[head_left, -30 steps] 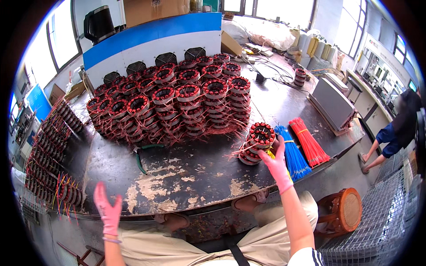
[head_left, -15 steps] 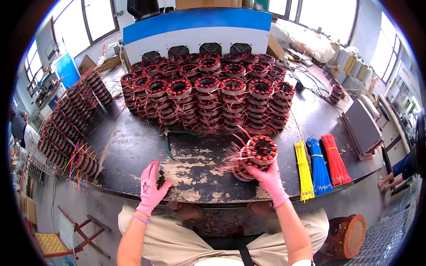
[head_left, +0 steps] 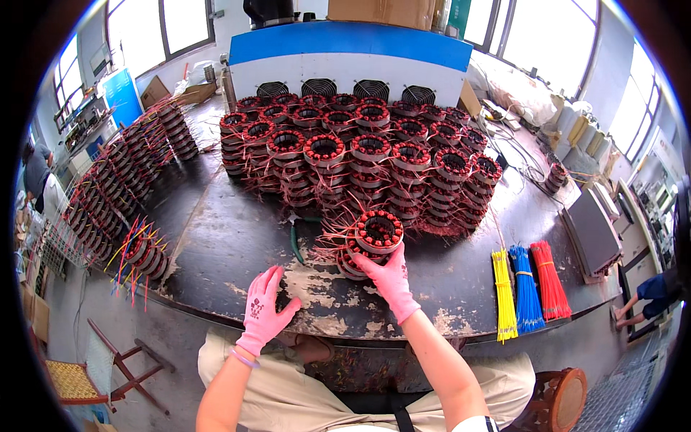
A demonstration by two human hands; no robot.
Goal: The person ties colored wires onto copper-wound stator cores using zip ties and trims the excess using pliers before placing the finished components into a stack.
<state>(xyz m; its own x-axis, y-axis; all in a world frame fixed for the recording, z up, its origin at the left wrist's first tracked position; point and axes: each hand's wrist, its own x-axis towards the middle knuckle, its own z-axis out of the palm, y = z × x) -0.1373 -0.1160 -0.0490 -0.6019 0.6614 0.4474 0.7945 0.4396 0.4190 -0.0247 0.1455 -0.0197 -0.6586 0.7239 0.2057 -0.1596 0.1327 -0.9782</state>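
A short stack of motor stators, rings with red windings and loose red wire ends, stands on the dark worktable in front of me. My right hand, in a pink glove, grips its right side, thumb toward me; the far fingers are partly hidden. Lower rings show beneath the top one. To the left, my left hand, also gloved in pink, hovers over the table's front edge with thumb and fingers apart, holding nothing. Just behind the short stack rise many stacked stators in close rows.
Bundles of yellow wires, blue wires and red wires lie at the right. More stator stacks line the left. A green strip lies mid-table. A blue-and-white fan housing stands behind; a wooden stool is at lower right.
My right hand and the short stator stack have shifted left, toward the middle of the table. My left hand stays open over the front edge. The whole view has turned slightly.
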